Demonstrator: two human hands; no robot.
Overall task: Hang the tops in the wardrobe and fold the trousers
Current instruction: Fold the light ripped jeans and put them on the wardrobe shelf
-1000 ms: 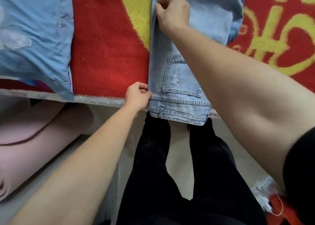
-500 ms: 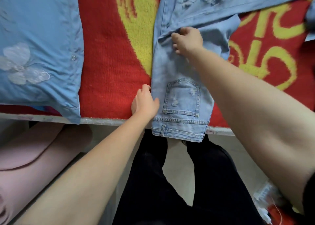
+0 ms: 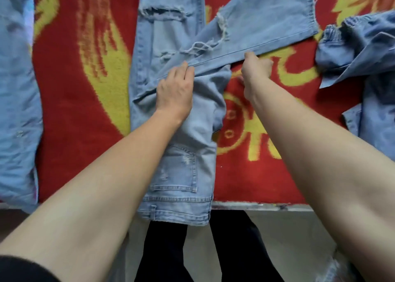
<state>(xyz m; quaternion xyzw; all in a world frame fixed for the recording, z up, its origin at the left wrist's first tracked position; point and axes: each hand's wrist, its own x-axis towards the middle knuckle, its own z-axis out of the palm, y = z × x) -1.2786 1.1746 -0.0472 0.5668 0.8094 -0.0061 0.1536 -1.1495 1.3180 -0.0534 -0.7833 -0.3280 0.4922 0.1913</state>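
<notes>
Light blue ripped jeans [image 3: 188, 144] lie on a red and yellow blanket [image 3: 81, 115], waistband hanging over the near edge. One leg runs straight away from me; the other slants off to the upper right. My left hand [image 3: 175, 89] rests on the crotch area, fingers fairly straight and pressing where the slanted leg begins. My right hand [image 3: 255, 67] curls its fingers at the lower seam edge of the slanted leg and appears to pinch it.
A light blue garment [image 3: 17, 102] lies along the left side of the blanket. Another blue denim garment [image 3: 363, 57] is crumpled at the right. The surface's pale edge [image 3: 267, 207] runs across in front of my black-trousered legs [image 3: 166, 249].
My left hand has moved from the waistband side up onto the crotch area. My right hand has shifted right to the slanted leg's edge. The view has tilted further over the blanket.
</notes>
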